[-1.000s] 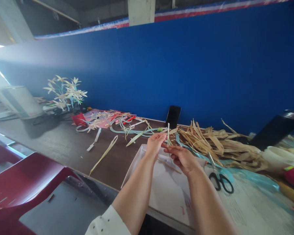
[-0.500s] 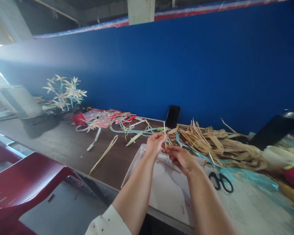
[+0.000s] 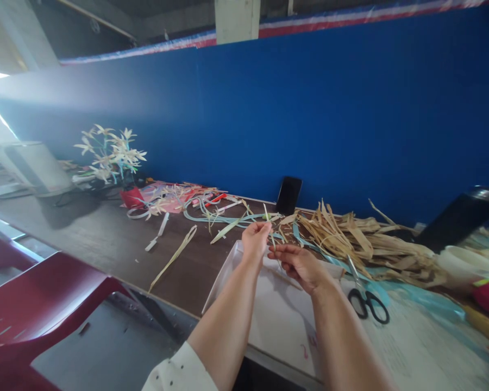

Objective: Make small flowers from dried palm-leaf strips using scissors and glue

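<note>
A thin pale strip of dried leaf (image 3: 266, 212) stands up between my hands, over the far part of a white box lid (image 3: 277, 320). My left hand (image 3: 256, 239) is closed in a pinch on its middle. Just to the right, my right hand (image 3: 295, 263) pinches the strip's lower end between thumb and fingertips, its other fingers loosely curled. Black-handled scissors (image 3: 367, 304) lie to the right of my right forearm, blades pointing away. Behind them spreads a heap of dry tan husks (image 3: 362, 239).
A dark phone (image 3: 289, 194) leans on the blue partition (image 3: 309, 108). White artificial flowers (image 3: 114, 152) stand in a red pot (image 3: 132, 199) at left. A looped straw strip (image 3: 173, 258) lies on the brown table (image 3: 118, 244). A white cup (image 3: 466, 263) and red chair (image 3: 52, 298) flank the workspace.
The strip's upper end has tipped to the left, and my left hand has shifted slightly left. My right hand keeps nearly the same place.
</note>
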`<state>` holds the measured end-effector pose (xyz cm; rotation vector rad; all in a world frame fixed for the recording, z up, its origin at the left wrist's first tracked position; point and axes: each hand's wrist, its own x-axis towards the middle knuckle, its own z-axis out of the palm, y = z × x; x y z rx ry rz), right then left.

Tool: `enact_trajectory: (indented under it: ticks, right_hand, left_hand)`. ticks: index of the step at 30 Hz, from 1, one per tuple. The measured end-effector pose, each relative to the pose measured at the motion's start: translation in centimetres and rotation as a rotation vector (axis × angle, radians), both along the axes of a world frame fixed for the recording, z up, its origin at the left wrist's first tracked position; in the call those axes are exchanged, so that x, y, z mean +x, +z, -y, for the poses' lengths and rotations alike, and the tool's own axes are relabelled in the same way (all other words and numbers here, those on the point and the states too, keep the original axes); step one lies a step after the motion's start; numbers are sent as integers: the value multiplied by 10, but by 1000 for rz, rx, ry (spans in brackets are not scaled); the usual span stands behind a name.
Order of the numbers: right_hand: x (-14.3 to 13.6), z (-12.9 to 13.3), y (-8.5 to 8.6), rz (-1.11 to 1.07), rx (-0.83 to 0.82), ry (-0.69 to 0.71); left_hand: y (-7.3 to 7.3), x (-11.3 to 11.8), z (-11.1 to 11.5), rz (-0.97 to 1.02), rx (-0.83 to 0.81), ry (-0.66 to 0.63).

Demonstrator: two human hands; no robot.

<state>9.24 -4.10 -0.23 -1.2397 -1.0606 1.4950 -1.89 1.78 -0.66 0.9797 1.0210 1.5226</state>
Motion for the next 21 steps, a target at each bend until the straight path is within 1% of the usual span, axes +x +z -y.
enact_trajectory:
  ticks: [3, 8, 10, 13, 15, 17, 21]
  right_hand:
    - [-1, 0, -2, 38, 16, 3]
    - [-2, 0, -3, 58, 20, -18]
    - [-2, -2, -2, 38, 29, -88]
    - [0, -5, -1, -12, 67, -269]
    - [2, -6, 0, -43, 105, -361]
    - [4, -7, 0, -67, 137, -418]
    - [4, -8, 2, -105, 160, -488]
  left_hand:
    - [-2, 0, -1, 14, -7, 4]
    - [-2, 1, -2, 13, -42, -31]
    - [-1, 1, -1, 14, -30, -55]
    - [-2, 2, 1, -12, 0, -122]
    - [-2, 2, 2, -74, 30, -177]
    - [-2, 3, 4, -156, 70, -235]
    - [-2, 4, 7, -278, 139, -363]
